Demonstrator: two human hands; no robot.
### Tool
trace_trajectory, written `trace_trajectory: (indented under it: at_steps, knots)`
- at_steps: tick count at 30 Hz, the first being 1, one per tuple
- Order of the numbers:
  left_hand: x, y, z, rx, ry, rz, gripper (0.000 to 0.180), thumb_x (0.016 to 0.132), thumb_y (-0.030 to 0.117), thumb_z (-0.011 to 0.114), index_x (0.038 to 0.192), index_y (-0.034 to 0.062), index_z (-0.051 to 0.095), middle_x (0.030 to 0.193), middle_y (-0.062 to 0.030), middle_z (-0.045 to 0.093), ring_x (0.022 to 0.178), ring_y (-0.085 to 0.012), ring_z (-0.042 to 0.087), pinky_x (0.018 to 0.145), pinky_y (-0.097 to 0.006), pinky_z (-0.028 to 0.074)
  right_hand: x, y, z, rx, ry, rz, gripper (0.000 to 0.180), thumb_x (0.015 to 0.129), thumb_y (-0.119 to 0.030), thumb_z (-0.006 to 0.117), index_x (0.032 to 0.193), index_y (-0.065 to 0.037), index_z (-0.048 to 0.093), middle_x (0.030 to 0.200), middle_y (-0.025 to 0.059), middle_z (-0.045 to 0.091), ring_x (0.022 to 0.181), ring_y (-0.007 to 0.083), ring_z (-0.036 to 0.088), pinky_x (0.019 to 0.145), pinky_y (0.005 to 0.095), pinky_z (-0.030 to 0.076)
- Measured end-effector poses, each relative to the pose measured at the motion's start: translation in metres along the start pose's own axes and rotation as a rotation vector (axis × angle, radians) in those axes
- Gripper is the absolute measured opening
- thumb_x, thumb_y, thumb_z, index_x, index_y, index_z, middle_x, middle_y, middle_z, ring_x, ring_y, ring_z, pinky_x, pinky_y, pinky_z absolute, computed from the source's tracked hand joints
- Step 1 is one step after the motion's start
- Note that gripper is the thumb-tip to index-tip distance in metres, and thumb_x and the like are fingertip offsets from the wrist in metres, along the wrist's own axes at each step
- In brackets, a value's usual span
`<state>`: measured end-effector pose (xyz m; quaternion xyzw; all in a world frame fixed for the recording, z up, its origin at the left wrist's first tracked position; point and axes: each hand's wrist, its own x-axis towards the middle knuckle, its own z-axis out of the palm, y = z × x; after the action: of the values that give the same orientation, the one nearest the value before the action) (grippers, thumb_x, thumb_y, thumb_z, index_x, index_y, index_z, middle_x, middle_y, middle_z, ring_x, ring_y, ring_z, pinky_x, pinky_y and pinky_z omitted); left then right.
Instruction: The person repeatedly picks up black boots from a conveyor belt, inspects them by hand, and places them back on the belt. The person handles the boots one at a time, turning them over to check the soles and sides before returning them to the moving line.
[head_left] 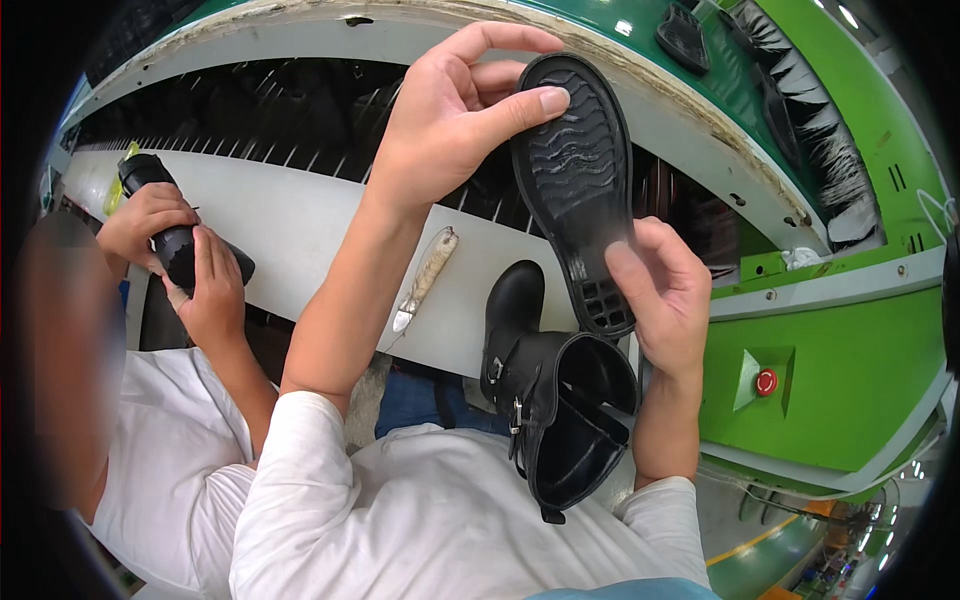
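Observation:
A black shoe sole [578, 150] with a wavy tread is held up between my two hands, tread side toward me. My left hand [450, 120] pinches its toe end, thumb on the tread and fingers behind. At the heel end, my right hand [665, 290] grips the sole with the thumb near the square-patterned heel. Below it, a black ankle boot [570, 400] with metal buckles lies by the bench edge close to my body, its shaft opening toward me. On the white bench, left of the sole, rests a knife-like tool [428, 275] with a wrapped, pale handle.
At the left, a co-worker's hands [190, 245] hold another black boot [160, 195]. Behind the white bench [320, 220] runs a dark slatted rack. A green conveyor [640, 30] carries black soles [683, 38]. At right stands a green machine with a red button [766, 382].

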<state>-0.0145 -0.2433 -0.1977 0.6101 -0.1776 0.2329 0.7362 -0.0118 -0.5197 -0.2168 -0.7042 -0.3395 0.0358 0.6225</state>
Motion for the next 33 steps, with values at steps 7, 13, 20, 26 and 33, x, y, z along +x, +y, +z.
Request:
trace_trajectory:
  at_steps: [7, 13, 20, 26, 33]
  knots:
    - [-0.002, -0.004, 0.005, -0.051, 0.088, -0.048, 0.045, 0.102, 0.001, 0.080, 0.144, -0.0057, 0.065, 0.120, -0.0160, 0.083, 0.107, -0.0182, 0.079, 0.097, -0.029, 0.063, -0.009, 0.003, -0.004, 0.030, 0.047, -0.007, 0.026, 0.111, -0.019, 0.077, 0.125, 0.002, 0.075, 0.099, 0.0008, 0.070, 0.087, 0.0060, 0.063, 0.077, 0.0228, 0.049]
    - [-0.021, -0.014, -0.047, -0.011, 0.401, 0.089, 0.034, 0.105, 0.002, 0.078, 0.136, -0.0090, 0.071, 0.111, -0.0155, 0.084, 0.098, -0.0155, 0.080, 0.089, -0.028, 0.064, -0.144, 0.059, -0.028, -1.024, 0.213, 0.308, 0.071, 0.087, -0.044, 0.095, 0.142, -0.006, 0.072, 0.123, 0.0123, 0.070, 0.107, 0.0287, 0.070, 0.093, 0.0428, 0.061]
    - [-0.054, -0.058, -0.069, 0.238, 0.464, -0.065, 0.029, 0.104, 0.004, 0.079, 0.133, -0.0024, 0.076, 0.112, -0.0067, 0.082, 0.101, -0.0095, 0.074, 0.092, -0.024, 0.056, -0.210, 0.099, 0.013, -0.990, 0.309, 0.155, 0.054, 0.082, -0.023, 0.094, 0.132, -0.011, 0.080, 0.127, 0.0131, 0.072, 0.110, 0.0345, 0.069, 0.092, 0.0458, 0.061]
    - [-0.094, -0.106, -0.070, 0.254, 0.358, -0.153, 0.029, 0.105, 0.007, 0.080, 0.133, -0.0016, 0.076, 0.112, -0.0027, 0.080, 0.106, -0.0091, 0.072, 0.099, -0.025, 0.053, -0.192, -0.018, -0.041, -0.941, 0.521, -0.240, 0.047, 0.080, -0.019, 0.092, 0.124, -0.004, 0.081, 0.140, 0.0220, 0.074, 0.119, 0.0398, 0.070, 0.099, 0.0495, 0.060]
    - [-0.098, -0.120, -0.068, 0.228, 0.309, -0.147, 0.026, 0.108, 0.004, 0.075, 0.133, -0.0008, 0.073, 0.103, 0.0020, 0.074, 0.092, -0.0027, 0.065, 0.085, -0.020, 0.051, -0.193, -0.226, -0.191, -1.072, 1.328, -0.932, 0.043, 0.108, -0.023, 0.072, 0.141, 0.005, 0.075, 0.138, 0.0211, 0.076, 0.123, 0.0294, 0.072, 0.110, 0.0394, 0.054]
